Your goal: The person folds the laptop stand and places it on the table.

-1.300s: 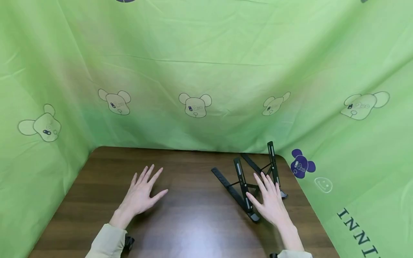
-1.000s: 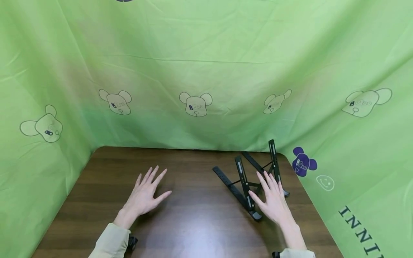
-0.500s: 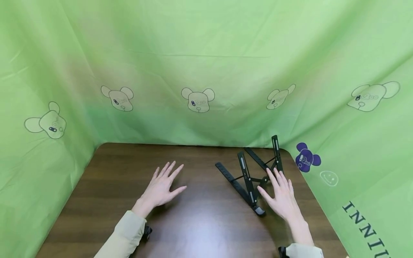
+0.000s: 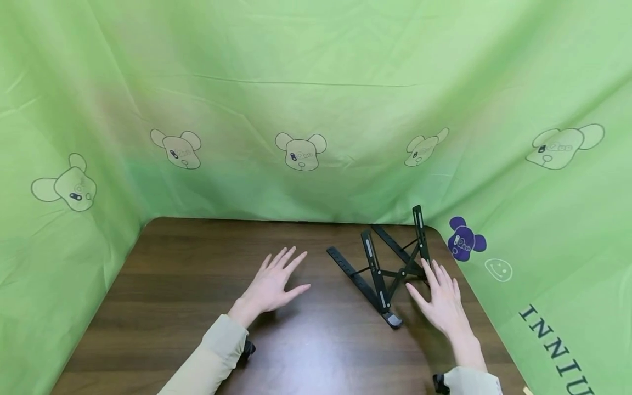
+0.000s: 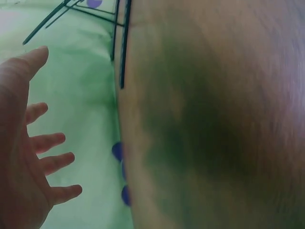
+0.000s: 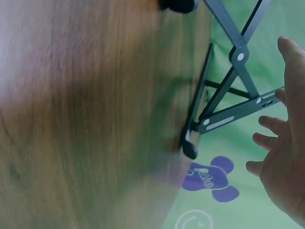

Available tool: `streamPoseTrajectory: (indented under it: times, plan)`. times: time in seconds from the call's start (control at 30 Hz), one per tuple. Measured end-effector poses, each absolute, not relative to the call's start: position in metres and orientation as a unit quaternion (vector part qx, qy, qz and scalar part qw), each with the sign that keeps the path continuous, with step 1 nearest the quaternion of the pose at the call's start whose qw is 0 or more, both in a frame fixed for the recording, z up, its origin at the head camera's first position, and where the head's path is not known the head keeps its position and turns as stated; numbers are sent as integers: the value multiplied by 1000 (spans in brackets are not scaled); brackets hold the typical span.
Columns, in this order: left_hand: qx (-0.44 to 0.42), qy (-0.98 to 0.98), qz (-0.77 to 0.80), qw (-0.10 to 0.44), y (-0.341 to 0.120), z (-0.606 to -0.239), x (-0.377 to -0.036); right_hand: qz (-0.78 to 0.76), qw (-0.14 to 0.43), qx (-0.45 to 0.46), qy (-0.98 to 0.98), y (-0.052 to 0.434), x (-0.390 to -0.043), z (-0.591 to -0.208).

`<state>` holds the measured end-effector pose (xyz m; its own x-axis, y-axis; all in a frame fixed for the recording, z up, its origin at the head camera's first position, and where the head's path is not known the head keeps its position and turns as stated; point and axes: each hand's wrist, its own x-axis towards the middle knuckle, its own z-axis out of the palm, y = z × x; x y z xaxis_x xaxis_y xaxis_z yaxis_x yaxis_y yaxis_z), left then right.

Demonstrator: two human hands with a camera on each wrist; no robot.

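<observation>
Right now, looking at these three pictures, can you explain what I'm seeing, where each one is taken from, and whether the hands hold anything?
A person works with bare hands at a brown wooden table hung round with green cloth. The wide picture comes from a head camera; the two blurry ones come from wrist cameras. A black folding stand sits unfolded on the table. The left hand is spread open beside it. The right hand is open close by its right side; contact is unclear. Neither holds anything.

The person wears a long-sleeved top in pale beige, the left sleeve (image 4: pixel 209 359) reaching down to the wrist and the right sleeve (image 4: pixel 471 381) showing only its cuff. A small black device (image 4: pixel 247 348) is strapped under each wrist. Both hands are bare, without rings or gloves.
</observation>
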<state>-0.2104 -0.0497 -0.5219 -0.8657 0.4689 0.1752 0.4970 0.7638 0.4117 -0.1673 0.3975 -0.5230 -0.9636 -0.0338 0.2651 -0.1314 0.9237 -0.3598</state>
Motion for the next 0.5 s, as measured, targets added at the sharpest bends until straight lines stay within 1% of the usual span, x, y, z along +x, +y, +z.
streamPoseTrajectory:
  times: [0.17,0.37,0.4,0.47,0.5]
  plan:
    - [-269,-916,-298,23,-29,-531,-210,201,126,31,-971,406,-169,-529]
    - [-258,-862,-435,-25,-5,-539,-207,245,150,35,-957,412,-178,-537]
    - [-263,-853,-450,-21,-2,-548,-210,255,148,35,-955,413,-180,-538]
    - [-267,-833,-483,-20,4,-552,-210,271,138,27,-952,414,-184,-539]
    - [-272,-827,-493,-9,9,-562,-213,278,133,21,-951,415,-186,-539]
